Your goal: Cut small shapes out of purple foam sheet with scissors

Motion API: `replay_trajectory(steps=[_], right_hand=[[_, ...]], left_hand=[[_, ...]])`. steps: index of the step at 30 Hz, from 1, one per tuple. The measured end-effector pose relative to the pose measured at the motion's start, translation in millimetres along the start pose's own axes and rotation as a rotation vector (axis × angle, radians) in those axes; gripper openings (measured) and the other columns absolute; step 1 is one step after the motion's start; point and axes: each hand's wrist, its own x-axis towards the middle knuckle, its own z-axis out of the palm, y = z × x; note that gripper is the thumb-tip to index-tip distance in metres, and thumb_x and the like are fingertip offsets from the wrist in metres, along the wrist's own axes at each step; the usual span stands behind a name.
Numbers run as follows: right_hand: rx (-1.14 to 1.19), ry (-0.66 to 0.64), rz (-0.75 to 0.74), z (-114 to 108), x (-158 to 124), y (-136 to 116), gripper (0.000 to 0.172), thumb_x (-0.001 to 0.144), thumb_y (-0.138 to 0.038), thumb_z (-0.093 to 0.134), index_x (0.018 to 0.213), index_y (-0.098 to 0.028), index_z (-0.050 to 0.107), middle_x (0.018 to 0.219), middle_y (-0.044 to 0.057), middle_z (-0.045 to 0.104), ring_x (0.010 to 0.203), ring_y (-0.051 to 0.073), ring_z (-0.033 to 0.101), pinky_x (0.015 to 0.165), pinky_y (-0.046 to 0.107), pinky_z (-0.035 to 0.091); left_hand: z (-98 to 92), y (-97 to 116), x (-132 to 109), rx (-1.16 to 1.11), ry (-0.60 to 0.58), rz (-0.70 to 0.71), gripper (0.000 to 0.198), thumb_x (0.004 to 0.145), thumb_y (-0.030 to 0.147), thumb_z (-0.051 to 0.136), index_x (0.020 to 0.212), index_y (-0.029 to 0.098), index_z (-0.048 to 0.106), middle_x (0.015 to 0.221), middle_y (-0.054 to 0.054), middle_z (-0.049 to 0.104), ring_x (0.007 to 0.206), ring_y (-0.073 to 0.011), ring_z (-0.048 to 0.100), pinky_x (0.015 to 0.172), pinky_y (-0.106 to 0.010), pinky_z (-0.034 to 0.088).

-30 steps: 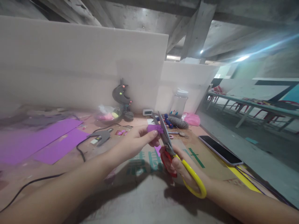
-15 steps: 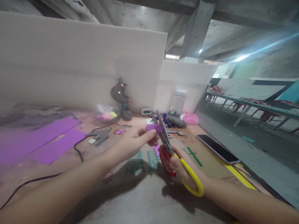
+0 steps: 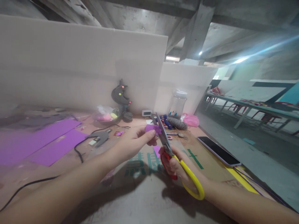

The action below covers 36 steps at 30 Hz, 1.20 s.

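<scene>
My left hand (image 3: 134, 141) pinches a small purple foam piece (image 3: 151, 128) between thumb and fingers, held up above the table. My right hand (image 3: 178, 168) grips scissors (image 3: 168, 149) with one red and one yellow handle loop. The blades point up and away, slightly apart, and cross the right edge of the purple piece. Both forearms reach in from the bottom of the view.
Purple foam sheets (image 3: 42, 141) lie at the left, a glue gun (image 3: 99, 137) with a black cable beside them. A phone (image 3: 218, 151) lies at the right edge. At the back wall stand a dark moon figure (image 3: 120, 93), a clear jar (image 3: 178, 104), a pink bag (image 3: 191, 119) and twine.
Both hands and the scissors have stayed nearly in place, with the blades still at the purple piece. The view has shifted slightly.
</scene>
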Motion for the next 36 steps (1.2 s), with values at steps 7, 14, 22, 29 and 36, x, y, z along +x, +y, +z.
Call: replay_trajectory(steps=[7, 14, 22, 29, 36], right_hand=[[-0.041, 0.016, 0.005, -1.5, 1.0, 3.3, 0.058, 0.087, -0.073, 0.058, 0.107, -0.02, 0.052, 0.068, -0.007, 0.038, 0.052, 0.008, 0.03, 0.045, 0.02, 0.026], [-0.051, 0.015, 0.029, -1.9, 1.6, 1.8, 0.059, 0.085, -0.076, 0.058, 0.106, -0.02, 0.053, 0.066, -0.007, 0.038, 0.051, 0.008, 0.032, 0.044, 0.02, 0.027], [-0.041, 0.023, 0.036, -3.0, 2.4, 2.5, 0.058, 0.086, -0.072, 0.061, 0.107, -0.019, 0.055, 0.067, -0.007, 0.039, 0.05, 0.007, 0.03, 0.041, 0.019, 0.027], [-0.005, 0.018, 0.064, -3.1, 2.8, 3.8, 0.057, 0.086, -0.071, 0.063, 0.107, -0.019, 0.054, 0.068, -0.008, 0.038, 0.05, 0.006, 0.029, 0.041, 0.018, 0.027], [-0.027, 0.02, 0.063, -2.2, 2.7, -0.2, 0.06, 0.084, -0.074, 0.062, 0.104, -0.018, 0.054, 0.065, -0.008, 0.038, 0.049, 0.006, 0.029, 0.04, 0.017, 0.028]], left_hand=[[0.2, -4.3, 1.7, 0.002, 0.034, 0.018, 0.034, 0.096, 0.044, 0.054, 0.084, 0.016, 0.067, 0.08, -0.005, 0.07, 0.078, -0.0178, 0.064, 0.076, -0.03, 0.051], [-1.1, -1.0, 2.1, -0.003, 0.046, 0.023, 0.03, 0.094, 0.041, 0.055, 0.08, 0.016, 0.066, 0.078, -0.004, 0.069, 0.077, -0.0172, 0.064, 0.076, -0.03, 0.051], [-3.3, 3.1, 2.1, -0.026, 0.042, 0.015, 0.028, 0.092, 0.039, 0.056, 0.083, 0.015, 0.066, 0.078, -0.005, 0.069, 0.077, -0.0177, 0.065, 0.076, -0.031, 0.051], [-4.3, 4.7, 2.6, -0.027, 0.048, 0.002, 0.027, 0.092, 0.04, 0.057, 0.09, 0.015, 0.067, 0.077, -0.003, 0.067, 0.077, -0.0172, 0.065, 0.076, -0.03, 0.052], [-9.0, -0.4, 5.0, 0.024, 0.059, -0.02, 0.018, 0.088, 0.035, 0.064, 0.085, 0.017, 0.066, 0.082, -0.002, 0.071, 0.08, -0.0164, 0.067, 0.077, -0.028, 0.054]])
